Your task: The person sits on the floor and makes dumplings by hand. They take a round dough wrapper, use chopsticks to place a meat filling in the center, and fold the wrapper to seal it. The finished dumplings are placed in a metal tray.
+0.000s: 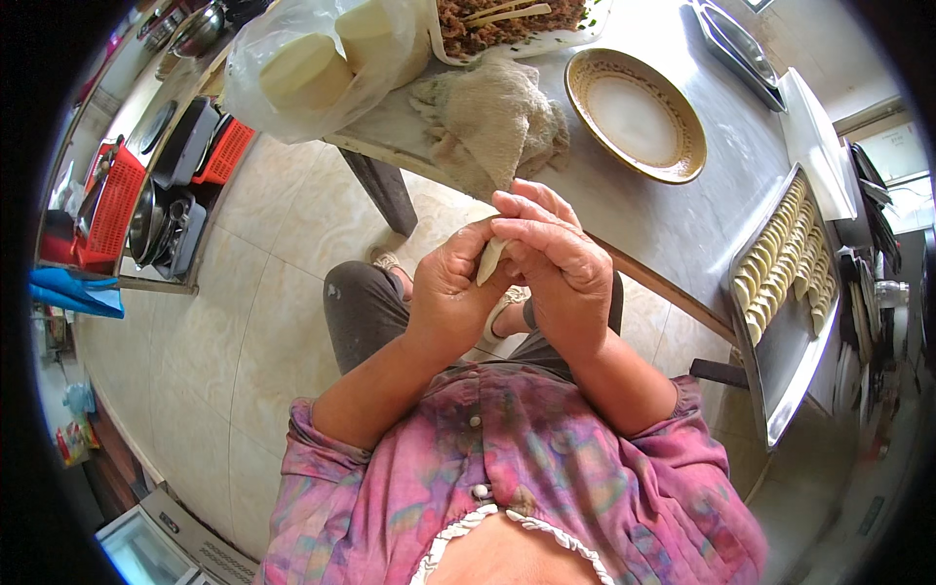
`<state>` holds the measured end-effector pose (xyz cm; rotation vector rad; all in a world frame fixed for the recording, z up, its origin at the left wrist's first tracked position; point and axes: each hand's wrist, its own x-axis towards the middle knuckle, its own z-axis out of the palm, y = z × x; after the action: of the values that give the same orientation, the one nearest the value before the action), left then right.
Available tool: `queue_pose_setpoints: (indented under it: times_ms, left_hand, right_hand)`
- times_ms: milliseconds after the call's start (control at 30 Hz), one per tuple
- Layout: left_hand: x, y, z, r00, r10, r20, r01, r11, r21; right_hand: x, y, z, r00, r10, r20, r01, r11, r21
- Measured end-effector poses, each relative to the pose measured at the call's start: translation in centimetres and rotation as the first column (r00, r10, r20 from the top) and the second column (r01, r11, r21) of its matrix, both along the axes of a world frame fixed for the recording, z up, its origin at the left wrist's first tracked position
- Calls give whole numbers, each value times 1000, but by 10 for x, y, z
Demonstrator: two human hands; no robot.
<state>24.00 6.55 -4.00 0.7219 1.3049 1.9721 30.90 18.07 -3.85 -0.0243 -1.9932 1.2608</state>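
Note:
Pressed between my two hands is a pale dough dumpling (491, 261), held above my lap. My left hand (455, 281) grips it from the left side, and my right hand (559, 267) closes over it with the fingers bent across the top. Much of the dumpling is hidden by the fingers. Beyond the hands, a crumpled beige cloth (490, 117) lies at the table edge. Behind it stands a white tray of minced filling (504, 33) with light sticks resting in it. To the right, rows of folded dumplings (786, 252) sit on a metal tray (782, 387).
A brown-rimmed bowl (636, 113) stands on the metal-topped table (702, 219). At the table's left corner, a clear plastic bag (256, 117) holds stacks of round wrappers (307, 73). Shelves with red baskets (117, 205) are at the far left. A table leg (380, 190) stands before me.

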Motion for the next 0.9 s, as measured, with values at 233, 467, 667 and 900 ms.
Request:
queue_pose_setpoints:
  times_ms: [233,467,667,900]
  left_hand:
    - [-5,-3,4,998,6,-64,-6,1000,12]
    - [2,-1,11,996,-50,71,40,989,140]
    - [6,2,8,995,7,97,-20,991,129]
    - [-8,-1,8,999,14,39,-14,1000,17]
  right_hand:
    - [6,-1,15,990,-135,-31,138,980,141]
    - [4,0,15,979,-190,-70,202,921,333]
    - [4,0,11,979,-206,-15,194,893,406]
    - [3,3,23,1000,-28,3,27,991,132]
